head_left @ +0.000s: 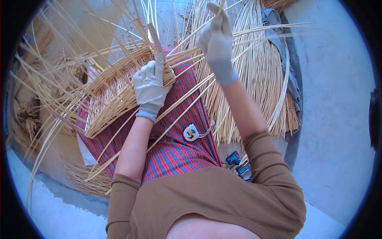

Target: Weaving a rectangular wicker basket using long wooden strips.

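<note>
A partly woven wicker basket [109,95] lies tilted across my lap, with long loose rods fanning out from its sides. My left hand [151,87], in a pale work glove, is closed around the basket's right end. Its thumb points up beside a flat wooden stake [154,36] standing at that corner. Up and to the right, apart from the basket, my gloved right hand [218,46] is raised with fingers pinched on a thin wicker rod [221,5]. Most of that rod's length is hard to follow.
Under the basket a red and blue checked cloth [179,155] covers my lap, with a white tape measure [191,133] on it. A big bundle of wicker rods [254,91] lies to the right. Teal power tools [234,158] sit by my right side. More cut rods [85,173] lie on the left.
</note>
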The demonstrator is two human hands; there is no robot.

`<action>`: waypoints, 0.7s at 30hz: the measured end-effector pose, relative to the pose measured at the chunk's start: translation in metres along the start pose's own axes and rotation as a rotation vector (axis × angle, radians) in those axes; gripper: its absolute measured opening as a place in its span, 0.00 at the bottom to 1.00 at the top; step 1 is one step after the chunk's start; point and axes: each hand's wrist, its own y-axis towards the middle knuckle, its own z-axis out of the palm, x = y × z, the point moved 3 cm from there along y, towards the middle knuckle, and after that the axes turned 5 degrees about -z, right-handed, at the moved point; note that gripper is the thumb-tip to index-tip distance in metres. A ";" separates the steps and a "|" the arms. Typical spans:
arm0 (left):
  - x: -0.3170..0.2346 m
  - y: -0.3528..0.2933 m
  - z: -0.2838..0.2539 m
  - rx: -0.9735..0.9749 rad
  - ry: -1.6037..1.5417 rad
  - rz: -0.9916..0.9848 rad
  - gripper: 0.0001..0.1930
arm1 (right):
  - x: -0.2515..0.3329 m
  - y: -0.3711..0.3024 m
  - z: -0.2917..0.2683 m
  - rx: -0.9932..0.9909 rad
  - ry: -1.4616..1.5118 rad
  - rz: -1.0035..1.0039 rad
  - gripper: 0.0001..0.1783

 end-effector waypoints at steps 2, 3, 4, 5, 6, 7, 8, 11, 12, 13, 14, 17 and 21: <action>0.003 -0.001 0.000 0.073 0.042 -0.068 0.60 | 0.023 -0.054 0.054 0.168 -0.131 0.050 0.19; 0.001 -0.001 -0.001 0.059 0.073 -0.036 0.52 | 0.023 -0.079 0.085 0.342 -0.209 0.125 0.20; -0.001 0.000 -0.003 0.035 0.116 0.003 0.45 | 0.022 -0.095 0.110 0.441 -0.117 0.138 0.21; -0.001 -0.001 -0.007 -0.054 0.077 -0.010 0.42 | 0.018 -0.099 0.123 0.543 -0.077 0.163 0.23; 0.002 -0.003 -0.009 -0.063 0.077 -0.026 0.38 | 0.011 -0.096 0.128 0.581 -0.073 0.161 0.24; 0.011 -0.007 -0.015 -0.145 -0.396 -0.147 0.33 | -0.001 -0.085 0.127 0.552 -0.139 0.139 0.25; 0.021 -0.012 -0.017 -0.227 -0.871 -0.268 0.29 | -0.010 -0.063 0.111 0.451 -0.106 0.129 0.27; 0.062 -0.037 -0.027 -0.390 -1.630 -0.688 0.18 | -0.042 -0.010 0.063 0.676 -1.036 -0.086 0.33; 0.083 -0.040 -0.040 -0.290 -1.526 -0.793 0.16 | -0.059 -0.009 0.053 0.865 -1.291 0.093 0.37; 0.096 -0.047 -0.048 -0.175 -1.411 -0.972 0.15 | -0.066 -0.006 0.048 0.859 -1.259 0.042 0.41; 0.101 -0.043 -0.054 -0.144 -1.345 -0.985 0.13 | -0.072 -0.008 0.045 0.772 -1.330 0.032 0.38; 0.091 0.027 -0.080 -0.205 -1.140 -0.654 0.12 | -0.081 -0.031 0.057 0.510 -1.448 -0.109 0.30; 0.029 0.129 -0.092 -0.041 -0.830 -0.078 0.42 | -0.084 -0.042 0.068 0.227 -1.582 -0.338 0.21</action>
